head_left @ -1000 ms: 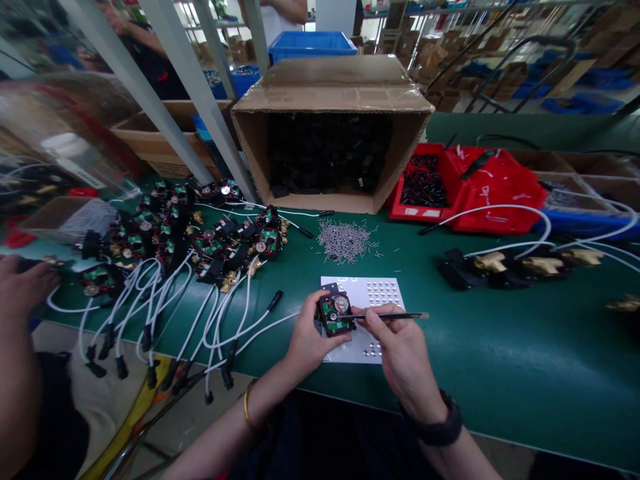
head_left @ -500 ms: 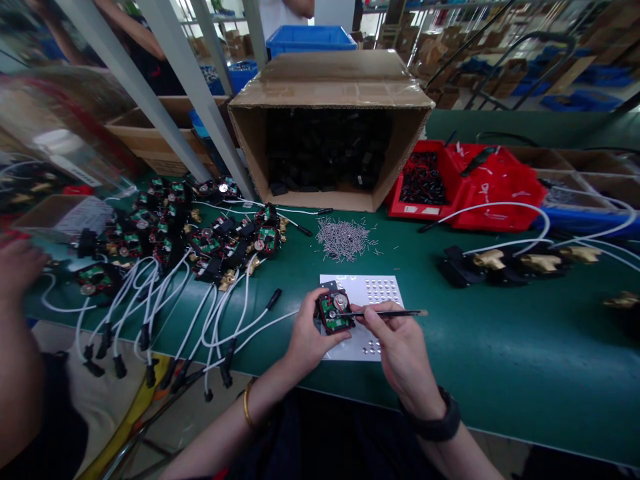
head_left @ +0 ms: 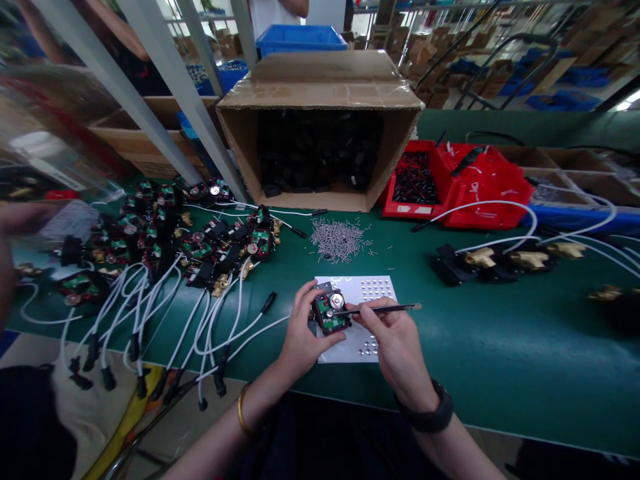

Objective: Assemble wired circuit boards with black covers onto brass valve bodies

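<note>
My left hand (head_left: 301, 337) grips a small black module with a green circuit board and a round silver part (head_left: 329, 313), held just above the green table. My right hand (head_left: 395, 343) pinches a thin dark tool (head_left: 385, 309), whose tip rests on the module's board. Under both hands lies a white sheet (head_left: 355, 290) carrying rows of small silver pieces. A loose heap of thin metal pins (head_left: 337, 240) lies beyond the sheet.
A pile of like modules with white cables (head_left: 165, 260) fills the left of the table. An open cardboard box (head_left: 320, 87) lies on its side behind, red bins (head_left: 465, 183) to its right, brass-fitted parts (head_left: 500, 260) further right. Another person's arm (head_left: 10, 247) is at far left.
My hands hold the module and tool as before. The view has shifted a little. The other person's hand at the left edge has lifted away from the cable pile.
</note>
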### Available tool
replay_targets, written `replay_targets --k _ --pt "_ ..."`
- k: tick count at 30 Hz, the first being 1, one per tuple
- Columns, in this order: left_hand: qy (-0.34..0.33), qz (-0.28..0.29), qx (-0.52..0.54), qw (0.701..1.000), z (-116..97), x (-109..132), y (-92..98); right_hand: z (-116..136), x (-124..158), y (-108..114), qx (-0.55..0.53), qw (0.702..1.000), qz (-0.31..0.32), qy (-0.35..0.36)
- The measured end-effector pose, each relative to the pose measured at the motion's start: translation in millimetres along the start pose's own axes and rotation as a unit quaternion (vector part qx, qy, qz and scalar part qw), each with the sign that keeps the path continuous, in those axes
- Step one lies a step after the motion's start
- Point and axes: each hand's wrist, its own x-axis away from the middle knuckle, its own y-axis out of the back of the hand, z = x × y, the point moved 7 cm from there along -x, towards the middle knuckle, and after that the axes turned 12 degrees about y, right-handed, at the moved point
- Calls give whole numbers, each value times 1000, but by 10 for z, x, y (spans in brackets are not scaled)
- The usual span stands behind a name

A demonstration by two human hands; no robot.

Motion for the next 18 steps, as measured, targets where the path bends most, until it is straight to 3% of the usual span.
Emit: replay_targets --k 4,6,9,11,13,15,16,17,18 --pt "7 13 14 1000 45 -2 -9 56 25 -26 63 997 26 38" --pt "13 23 27 999 45 -5 -14 222 108 -70 161 977 58 129" --pt "20 30 25 999 17 -13 -8 622 306 -200 276 883 140 352" --pt "23 34 14 999 8 -21 0 832 288 -203 293 832 165 442" --pt "27 39 7 999 18 -30 2 1003 -25 -92 304 832 83 457" --pt "33 44 5 998 50 -39 -10 1074 -537 -31 342 844 -42 411" --pt "35 47 6 998 70 -46 -21 1027 -840 -96 387 847 -67 358" --pt "35 50 9 998 89 -56 -35 877 -1170 -305 466 838 10 284" --pt "35 55 13 998 108 -74 -51 765 -1446 -517 492 828 62 261"
